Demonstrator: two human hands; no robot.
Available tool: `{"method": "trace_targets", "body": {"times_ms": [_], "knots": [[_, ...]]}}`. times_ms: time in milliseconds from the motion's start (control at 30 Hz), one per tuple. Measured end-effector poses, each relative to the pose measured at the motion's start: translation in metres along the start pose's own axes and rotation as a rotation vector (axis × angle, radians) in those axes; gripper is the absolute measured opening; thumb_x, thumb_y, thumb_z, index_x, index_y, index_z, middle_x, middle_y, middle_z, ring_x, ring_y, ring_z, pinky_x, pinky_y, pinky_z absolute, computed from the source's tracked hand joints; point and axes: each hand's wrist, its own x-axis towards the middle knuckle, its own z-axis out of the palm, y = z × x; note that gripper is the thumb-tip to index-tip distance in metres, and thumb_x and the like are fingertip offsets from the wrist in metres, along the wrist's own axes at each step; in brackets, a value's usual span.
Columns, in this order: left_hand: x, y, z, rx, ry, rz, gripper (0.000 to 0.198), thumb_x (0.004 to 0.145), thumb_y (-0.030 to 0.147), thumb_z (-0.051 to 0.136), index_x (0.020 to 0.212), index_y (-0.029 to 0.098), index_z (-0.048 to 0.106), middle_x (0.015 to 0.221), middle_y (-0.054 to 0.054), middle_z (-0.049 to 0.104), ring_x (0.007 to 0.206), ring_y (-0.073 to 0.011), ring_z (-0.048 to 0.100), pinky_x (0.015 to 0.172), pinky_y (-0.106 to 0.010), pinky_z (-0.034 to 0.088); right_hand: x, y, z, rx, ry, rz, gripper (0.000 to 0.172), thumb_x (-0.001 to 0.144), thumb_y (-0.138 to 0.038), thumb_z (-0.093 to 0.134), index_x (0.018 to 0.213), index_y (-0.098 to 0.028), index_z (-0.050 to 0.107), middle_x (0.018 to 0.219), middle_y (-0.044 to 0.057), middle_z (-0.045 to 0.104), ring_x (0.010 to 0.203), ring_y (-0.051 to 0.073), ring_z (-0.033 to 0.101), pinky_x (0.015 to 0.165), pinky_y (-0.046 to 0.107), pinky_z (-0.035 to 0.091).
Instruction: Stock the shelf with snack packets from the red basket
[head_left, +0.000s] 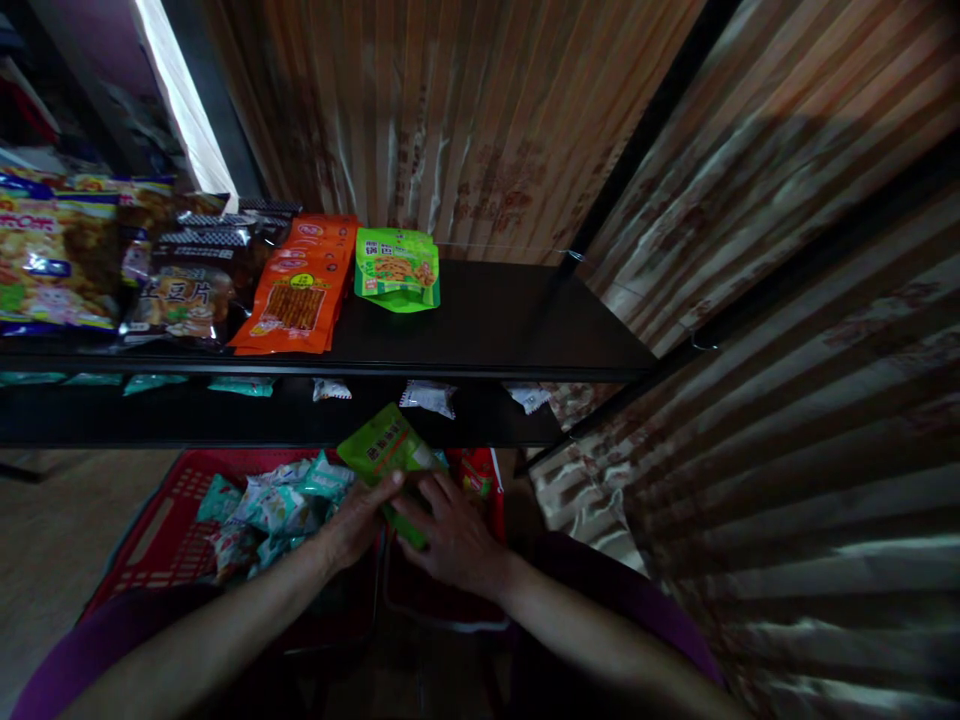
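Note:
A green snack bag (384,443) is held between my two hands, above the baskets and in front of the shelf. My left hand (358,522) grips its left side with the thumb on top. Over its lower right part lies my right hand (454,530), with bent fingers on the bag. A matching green snack bag (397,268) stands on the upper shelf (495,320), just right of several orange snack bags (300,290). Below my hands, a red basket (161,530) holds several teal and white packets (281,508).
Potato chip bags (184,290) and yellow puffed-snack bags (64,255) fill the upper shelf's left side. Small packets (427,396) lie on the lower shelf (367,425). A second basket (442,605) holds a red packet (477,472). A pleated curtain (787,380) hangs behind and at the right.

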Motion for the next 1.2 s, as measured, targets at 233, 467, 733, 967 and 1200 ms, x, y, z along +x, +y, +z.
{"method": "trace_targets", "body": {"times_ms": [233, 467, 733, 967, 1200], "knots": [[0.005, 0.022, 0.0, -0.06, 0.266, -0.155, 0.021, 0.08, 0.014, 0.058, 0.1, 0.012, 0.063, 0.087, -0.009, 0.073, 0.08, -0.0217, 0.07, 0.081, -0.035, 0.054, 0.001, 0.026, 0.0, 0.513, 0.312, 0.371, 0.052, 0.085, -0.046, 0.054, 0.132, -0.025, 0.047, 0.136, 0.009, 0.05, 0.128, 0.024, 0.043, 0.108, 0.046, 0.032], [0.001, 0.023, -0.009, 0.011, 0.085, -0.242, 0.036, 0.078, 0.022, 0.064, 0.112, 0.011, 0.061, 0.106, -0.013, 0.071, 0.101, -0.0279, 0.066, 0.093, -0.042, 0.05, 0.011, 0.057, 0.005, 1.514, 0.217, 0.964, 0.048, 0.059, -0.049, 0.078, 0.095, -0.018, 0.068, 0.094, 0.007, 0.073, 0.091, 0.023, 0.067, 0.085, 0.038, 0.048], [0.011, 0.021, -0.018, 0.039, 0.095, -0.117, 0.035, 0.08, 0.03, 0.062, 0.11, 0.013, 0.063, 0.112, -0.011, 0.069, 0.109, -0.0252, 0.062, 0.097, -0.037, 0.047, 0.013, 0.068, 0.007, 1.557, 0.421, 1.031, 0.036, 0.056, -0.039, 0.082, 0.081, -0.017, 0.07, 0.083, 0.005, 0.074, 0.088, 0.023, 0.067, 0.084, 0.038, 0.048], [0.0, 0.014, -0.019, 0.145, -0.002, -0.232, 0.032, 0.071, 0.017, 0.072, 0.103, 0.013, 0.065, 0.11, -0.013, 0.069, 0.104, -0.0276, 0.063, 0.093, -0.045, 0.05, 0.013, 0.072, 0.005, 1.58, 0.477, 1.069, 0.033, 0.055, -0.036, 0.082, 0.079, -0.016, 0.071, 0.078, 0.003, 0.074, 0.076, 0.021, 0.068, 0.077, 0.037, 0.051], [0.003, 0.01, -0.023, 0.115, 0.066, -0.188, 0.023, 0.075, 0.011, 0.066, 0.098, 0.012, 0.065, 0.108, -0.013, 0.069, 0.104, -0.0266, 0.064, 0.093, -0.048, 0.051, 0.01, 0.066, 0.002, 1.6, 0.356, 1.027, 0.037, 0.055, -0.036, 0.083, 0.084, -0.018, 0.069, 0.086, 0.003, 0.074, 0.085, 0.021, 0.068, 0.08, 0.036, 0.052]]}}
